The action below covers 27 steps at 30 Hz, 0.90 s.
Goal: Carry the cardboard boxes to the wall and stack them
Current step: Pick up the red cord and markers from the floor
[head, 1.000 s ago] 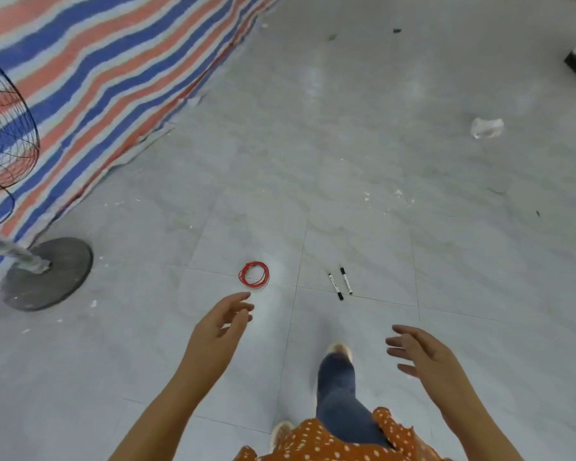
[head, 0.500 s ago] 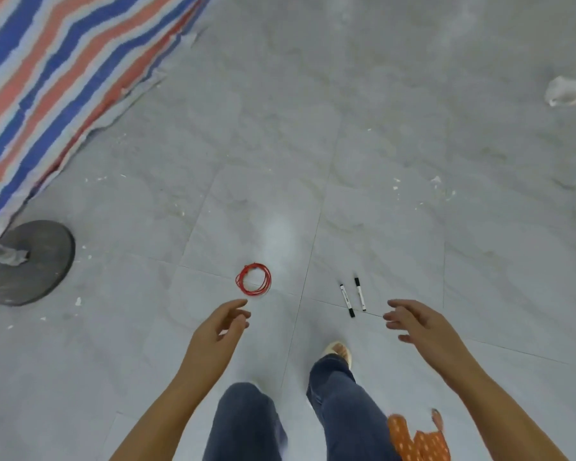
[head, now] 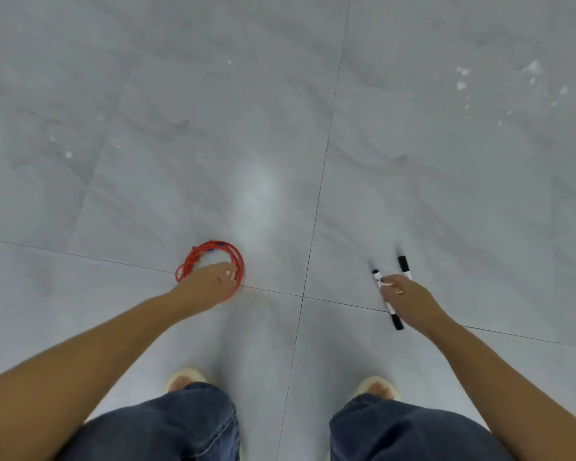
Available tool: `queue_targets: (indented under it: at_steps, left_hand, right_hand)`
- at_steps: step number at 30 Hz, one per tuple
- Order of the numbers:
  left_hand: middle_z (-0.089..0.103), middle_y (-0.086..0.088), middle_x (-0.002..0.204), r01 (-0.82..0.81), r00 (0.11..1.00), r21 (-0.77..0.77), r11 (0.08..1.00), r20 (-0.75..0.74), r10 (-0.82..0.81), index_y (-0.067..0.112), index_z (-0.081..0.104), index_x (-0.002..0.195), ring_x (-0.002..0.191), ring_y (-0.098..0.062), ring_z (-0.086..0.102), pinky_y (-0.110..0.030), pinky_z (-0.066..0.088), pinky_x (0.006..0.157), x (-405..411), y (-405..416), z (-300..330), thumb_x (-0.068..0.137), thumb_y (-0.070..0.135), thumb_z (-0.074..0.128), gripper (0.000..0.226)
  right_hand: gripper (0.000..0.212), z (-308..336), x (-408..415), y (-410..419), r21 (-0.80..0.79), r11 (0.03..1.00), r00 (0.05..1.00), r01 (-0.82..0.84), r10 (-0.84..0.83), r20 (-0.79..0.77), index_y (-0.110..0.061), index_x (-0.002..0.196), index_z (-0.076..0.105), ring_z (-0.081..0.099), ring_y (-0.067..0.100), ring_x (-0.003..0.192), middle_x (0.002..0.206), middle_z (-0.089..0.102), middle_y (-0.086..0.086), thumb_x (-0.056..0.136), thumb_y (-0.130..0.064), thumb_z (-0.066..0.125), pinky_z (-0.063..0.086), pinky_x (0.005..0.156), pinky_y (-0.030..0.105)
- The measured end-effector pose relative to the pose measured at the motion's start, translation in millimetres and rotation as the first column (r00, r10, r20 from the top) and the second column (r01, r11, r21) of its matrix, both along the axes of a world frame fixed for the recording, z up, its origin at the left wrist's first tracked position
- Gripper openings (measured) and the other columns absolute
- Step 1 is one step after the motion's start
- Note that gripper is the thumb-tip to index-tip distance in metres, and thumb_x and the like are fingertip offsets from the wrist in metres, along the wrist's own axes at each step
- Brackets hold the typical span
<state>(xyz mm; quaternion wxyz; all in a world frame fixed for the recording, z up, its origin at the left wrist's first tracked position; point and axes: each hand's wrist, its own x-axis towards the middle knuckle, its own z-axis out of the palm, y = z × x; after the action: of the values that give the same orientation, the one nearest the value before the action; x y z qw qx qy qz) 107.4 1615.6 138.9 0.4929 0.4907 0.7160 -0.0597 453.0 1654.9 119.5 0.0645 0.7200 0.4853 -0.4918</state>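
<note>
— Where are the cardboard boxes?

— None in sight; only grey floor [head: 446, 194] under me.

— Then why crouch?

— I judge I'm clearing loose bits off the walkway. My left hand [head: 210, 287] reaches onto the red wire coil [head: 210, 257], fingers curled at its near rim; whether that grip has clenched, I cannot tell. Right of the coil lie two markers [head: 388, 294]. My right hand [head: 409, 299] pinches the one nearer the coil; the other lies just beyond.
</note>
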Motion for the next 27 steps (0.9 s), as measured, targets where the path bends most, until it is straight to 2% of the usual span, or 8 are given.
queue_targets:
  at_steps: [3,5,9,11,14,17,20,27]
  left_hand:
    - [0.047,-0.005,0.14,0.204,0.952,-0.047,0.978,-0.224,-0.209,0.012,0.041,0.14,0.128,-0.021,0.045,-0.027,0.033,0.102,-26,-9,-82,0.095,0.038,0.052,0.052]
    - [0.046,-0.002,0.136,0.408,0.834,-0.122,0.905,-0.354,-0.424,0.015,0.04,0.137,0.126,-0.021,0.046,-0.031,0.039,0.099,-40,-17,-119,0.09,0.049,0.053,0.06]
    - [0.06,-0.012,0.079,0.727,0.618,0.023,0.686,-0.457,-0.64,0.003,0.065,0.081,0.063,-0.031,0.063,-0.037,0.053,0.046,-55,-29,-162,0.048,0.042,0.083,0.054]
    - [0.063,-0.012,0.085,0.781,0.546,0.004,0.624,-0.49,-0.68,0.002,0.067,0.083,0.069,-0.029,0.064,-0.035,0.053,0.051,-51,-27,-165,0.049,0.034,0.087,0.05]
    - [0.053,0.0,0.113,0.695,0.617,-0.052,0.717,-0.469,-0.632,0.013,0.054,0.114,0.102,-0.016,0.054,-0.022,0.044,0.075,-39,-18,-156,0.092,0.031,0.051,0.029]
    - [0.049,0.006,0.081,0.538,0.79,0.051,0.841,-0.378,-0.482,0.018,0.046,0.092,0.074,-0.011,0.051,-0.018,0.037,0.058,-28,-2,-150,0.094,0.027,0.047,0.009]
    - [0.05,0.004,0.064,0.336,0.924,0.17,0.926,-0.25,-0.29,0.017,0.042,0.085,0.055,-0.008,0.047,-0.018,0.029,0.048,-17,10,-149,0.093,0.02,0.052,0.013]
    - [0.061,-0.004,0.067,0.091,0.991,0.21,0.974,-0.118,-0.067,0.017,0.049,0.097,0.062,-0.015,0.057,-0.023,0.037,0.053,1,26,-140,0.097,0.037,0.045,0.021]
  right_hand:
    - [0.046,-78,7,2,0.039,0.994,0.99,-0.101,0.096,0.106,-0.015,0.137,0.044,0.054,0.025,0.109,0.128,0.054,0.009,0.093,-0.025,0.055,0.044,0.084,0.033]
    - [0.055,-114,14,2,0.067,0.97,0.952,-0.234,0.215,0.218,-0.013,0.139,0.038,0.05,0.027,0.115,0.129,0.049,0.011,0.091,-0.03,0.058,0.043,0.093,0.038]
    - [0.047,-147,26,-1,0.081,0.936,0.885,-0.343,0.293,0.362,-0.01,0.132,0.039,0.043,0.028,0.119,0.125,0.045,0.011,0.092,-0.025,0.058,0.04,0.09,0.035]
    - [0.032,-151,29,-3,0.075,0.948,0.894,-0.309,0.262,0.364,-0.006,0.122,0.043,0.047,0.028,0.108,0.117,0.048,0.012,0.093,-0.015,0.052,0.038,0.077,0.033]
    - [0.027,-144,34,-5,0.179,0.967,0.947,-0.181,0.122,0.299,-0.003,0.117,0.047,0.052,0.032,0.09,0.109,0.049,0.014,0.092,-0.011,0.049,0.039,0.069,0.034]
    - [0.035,-131,49,1,0.362,0.931,0.953,-0.052,-0.063,0.298,-0.01,0.127,0.046,0.056,0.038,0.08,0.113,0.047,0.016,0.093,-0.014,0.049,0.04,0.066,0.036]
    - [0.041,-133,70,11,0.324,0.945,0.911,-0.048,-0.092,0.403,-0.013,0.133,0.043,0.055,0.036,0.086,0.123,0.044,0.015,0.096,-0.029,0.049,0.037,0.069,0.035]
    - [0.04,-161,78,7,0.196,0.981,0.899,0.0,-0.086,0.43,-0.002,0.122,0.047,0.051,0.038,0.105,0.114,0.053,0.02,0.092,-0.027,0.057,0.04,0.076,0.039]
